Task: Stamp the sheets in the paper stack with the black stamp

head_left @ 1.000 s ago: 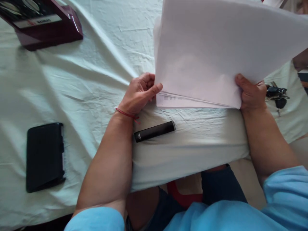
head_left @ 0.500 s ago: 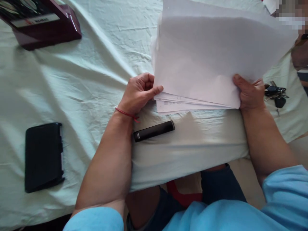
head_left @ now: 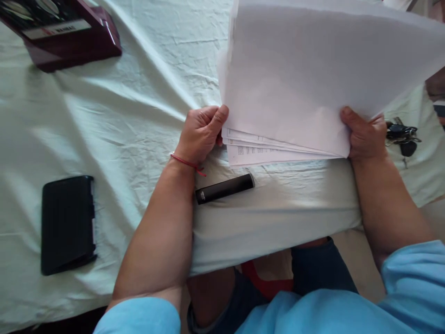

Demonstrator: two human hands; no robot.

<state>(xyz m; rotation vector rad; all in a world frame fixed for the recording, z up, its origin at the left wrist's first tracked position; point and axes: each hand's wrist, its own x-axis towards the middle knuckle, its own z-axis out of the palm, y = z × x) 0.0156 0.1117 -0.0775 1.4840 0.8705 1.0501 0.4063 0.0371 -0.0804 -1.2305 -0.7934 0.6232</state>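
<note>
A stack of white paper sheets (head_left: 288, 74) is held between my two hands, tilted above the cloth-covered table. My left hand (head_left: 203, 132), with a red string at its wrist, is closed at the left edge of the stack, thumb on the edge. The lower right corner is gripped by my right hand (head_left: 366, 137), its thumb lying on top. Below the top sheet, the lower sheets fan out at the near left and show printed text. Close to my left wrist lies a slim black stick-shaped object (head_left: 225, 189) with small lettering.
Left of my forearm lies a black flat case (head_left: 67, 225). A maroon box-like holder (head_left: 78, 48) stands at the far left. A bunch of keys (head_left: 403, 135) rests beyond my right hand. The wrinkled pale green cloth (head_left: 149, 93) ends near my lap.
My left thumb has moved up along the stack's left edge, off the near corner. The lower sheets show a little more. The whole view has shifted slightly.
</note>
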